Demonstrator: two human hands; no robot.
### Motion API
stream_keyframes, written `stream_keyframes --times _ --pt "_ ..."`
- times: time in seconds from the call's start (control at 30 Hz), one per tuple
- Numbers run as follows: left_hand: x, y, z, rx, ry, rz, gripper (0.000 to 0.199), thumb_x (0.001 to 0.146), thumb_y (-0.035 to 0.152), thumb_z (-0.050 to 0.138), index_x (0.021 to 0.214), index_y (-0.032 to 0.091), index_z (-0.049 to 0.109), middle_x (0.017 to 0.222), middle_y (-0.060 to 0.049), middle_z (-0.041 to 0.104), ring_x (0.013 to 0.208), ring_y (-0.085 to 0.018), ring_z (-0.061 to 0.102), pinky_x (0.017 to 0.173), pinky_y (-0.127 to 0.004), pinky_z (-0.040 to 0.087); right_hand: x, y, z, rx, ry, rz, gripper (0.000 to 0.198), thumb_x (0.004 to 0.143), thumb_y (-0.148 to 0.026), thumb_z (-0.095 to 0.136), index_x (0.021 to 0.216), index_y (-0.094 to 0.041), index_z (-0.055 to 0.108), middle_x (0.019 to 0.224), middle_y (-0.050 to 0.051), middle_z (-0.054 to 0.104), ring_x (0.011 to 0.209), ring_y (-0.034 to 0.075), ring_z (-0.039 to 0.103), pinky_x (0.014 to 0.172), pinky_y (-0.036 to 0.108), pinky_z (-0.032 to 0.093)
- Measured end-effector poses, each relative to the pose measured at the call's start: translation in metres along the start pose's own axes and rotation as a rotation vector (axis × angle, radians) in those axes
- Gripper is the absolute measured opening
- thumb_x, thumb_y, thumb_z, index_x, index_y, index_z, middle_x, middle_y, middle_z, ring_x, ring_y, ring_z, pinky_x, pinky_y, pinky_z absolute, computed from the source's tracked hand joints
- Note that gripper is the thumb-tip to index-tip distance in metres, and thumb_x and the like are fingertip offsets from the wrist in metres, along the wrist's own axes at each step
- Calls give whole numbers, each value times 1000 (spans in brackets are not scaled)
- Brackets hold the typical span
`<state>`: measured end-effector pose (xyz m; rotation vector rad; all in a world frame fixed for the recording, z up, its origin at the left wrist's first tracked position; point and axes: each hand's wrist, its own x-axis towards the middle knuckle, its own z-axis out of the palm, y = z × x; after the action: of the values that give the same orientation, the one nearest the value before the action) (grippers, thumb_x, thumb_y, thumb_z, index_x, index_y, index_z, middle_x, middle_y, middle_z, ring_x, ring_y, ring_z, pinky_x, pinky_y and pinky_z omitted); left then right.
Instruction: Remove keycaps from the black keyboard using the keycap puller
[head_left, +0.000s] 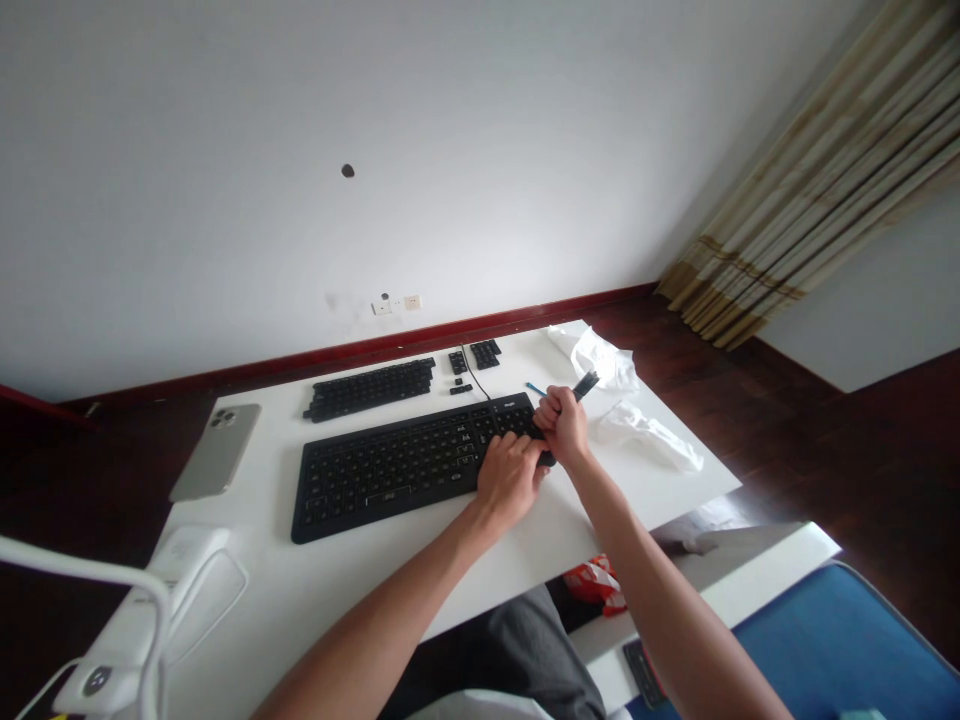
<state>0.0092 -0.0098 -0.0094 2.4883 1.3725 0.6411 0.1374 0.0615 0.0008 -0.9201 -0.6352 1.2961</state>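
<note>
A black keyboard (390, 465) lies across the middle of the white table (420, 565). My left hand (508, 478) rests flat on its right end, fingers pressing on the keys. My right hand (564, 422) is just beside it, closed around a dark stick-like tool (585, 384) that points up and to the right. Behind the keyboard lie rows of removed black keycaps (371, 387) and two smaller groups of keycaps (484, 353).
A phone (217, 450) lies face down at the table's left edge. Crumpled white plastic bags (611, 365) and a thin blue pen (535, 388) sit at the right. A white lamp base (142, 620) stands at the near left. A blue seat (840, 650) is to my right.
</note>
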Motion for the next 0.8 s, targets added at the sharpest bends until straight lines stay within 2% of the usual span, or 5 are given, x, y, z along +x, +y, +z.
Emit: stream_keyframes --times 0.07,0.2,0.37,0.5,0.8 --pt "-1 0 0 -18 -6 37 26 99 24 72 124 25 66 105 0 70 101 -23 58 91 -40 43 1 -1 -3 -17 39 -10 45 83 -30 66 60 -24 27 50 -9 19 44 6 14 36 22 16" --pt "-3 0 0 -8 -16 44 27 99 25 71 125 26 66 105 -1 70 102 -24 58 91 -40 43 3 -1 -8 -39 -22 20 48 86 -31 65 61 -24 25 51 -10 17 44 7 14 36 22 18" --pt "-4 2 4 48 15 -11 48 95 28 75 138 16 57 107 -6 67 102 -26 58 93 -41 45 2 3 -6 -19 -35 -80 49 85 -32 67 61 -24 24 51 -9 16 44 8 13 36 22 20" --pt "0 5 5 52 36 -57 56 91 31 79 139 14 56 105 -6 68 100 -27 59 92 -42 47 1 4 -7 28 -69 -62 46 82 -30 65 60 -23 25 50 -9 18 44 8 13 37 22 20" --pt "11 -3 1 -72 -14 -104 40 87 28 85 119 21 63 103 -3 71 99 -25 64 90 -38 47 3 2 -16 60 -154 27 45 83 -34 62 61 -23 24 49 -8 19 43 8 13 37 22 21"
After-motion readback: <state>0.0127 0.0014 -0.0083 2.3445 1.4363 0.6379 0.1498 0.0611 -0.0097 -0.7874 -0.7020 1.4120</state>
